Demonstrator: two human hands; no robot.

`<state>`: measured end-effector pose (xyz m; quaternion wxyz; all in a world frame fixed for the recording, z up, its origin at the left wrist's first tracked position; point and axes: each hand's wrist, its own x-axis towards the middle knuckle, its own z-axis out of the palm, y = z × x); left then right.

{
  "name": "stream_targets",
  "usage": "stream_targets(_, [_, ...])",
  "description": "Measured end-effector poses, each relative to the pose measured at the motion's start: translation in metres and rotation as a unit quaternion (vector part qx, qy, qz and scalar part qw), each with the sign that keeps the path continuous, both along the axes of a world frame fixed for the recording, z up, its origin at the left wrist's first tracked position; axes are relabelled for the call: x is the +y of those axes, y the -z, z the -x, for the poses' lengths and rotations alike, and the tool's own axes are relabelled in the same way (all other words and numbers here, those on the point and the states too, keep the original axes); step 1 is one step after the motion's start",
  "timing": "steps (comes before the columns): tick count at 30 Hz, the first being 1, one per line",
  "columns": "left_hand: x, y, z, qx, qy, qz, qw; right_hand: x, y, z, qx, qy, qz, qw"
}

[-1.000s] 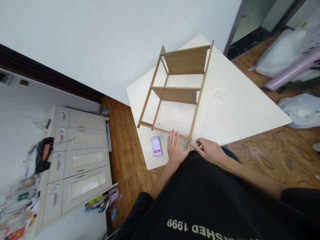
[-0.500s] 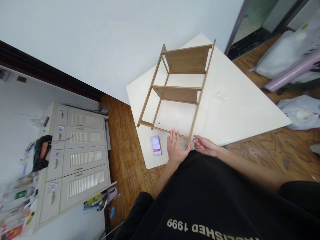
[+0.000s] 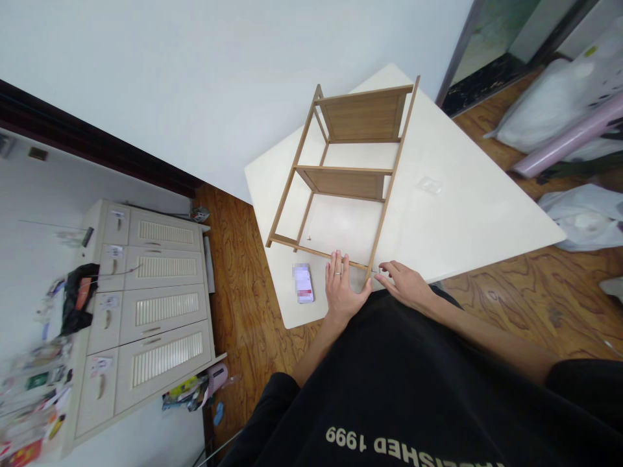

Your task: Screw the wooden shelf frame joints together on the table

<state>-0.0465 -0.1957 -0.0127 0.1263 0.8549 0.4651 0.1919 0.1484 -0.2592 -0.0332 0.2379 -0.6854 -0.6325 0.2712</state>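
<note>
A wooden shelf rack (image 3: 344,172) lies on the white table (image 3: 462,214), its two slatless panels facing up and away. My left hand (image 3: 343,288) grips its near corner, fingers stretched over the end rail and thumb against the right-hand post. From the outer side of that post sticks a thin metal tool (image 3: 376,270), by its bent shape an Allen key. Around the key's outer end is my right hand (image 3: 403,283), thumb and forefinger apart; the other fingers are partly hidden.
A phone (image 3: 304,283) lies left of my left hand. Within the frame's outline a small screw-like piece (image 3: 309,238) rests on the table. A clear plastic bag (image 3: 430,185) is to the right. Beyond stand a white cabinet (image 3: 156,279) and wrapped bundles (image 3: 584,214).
My right hand's fingers have gone from closed at the key to spread apart around its end. The left hand and the shelf rack have stayed in place.
</note>
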Motion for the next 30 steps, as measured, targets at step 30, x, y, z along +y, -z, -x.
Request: stream_targets(30, [-0.001, -0.004, -0.002, 0.015, -0.001, 0.012, 1.0, 0.011, -0.041, 0.016, 0.57, 0.091, 0.282, 0.766])
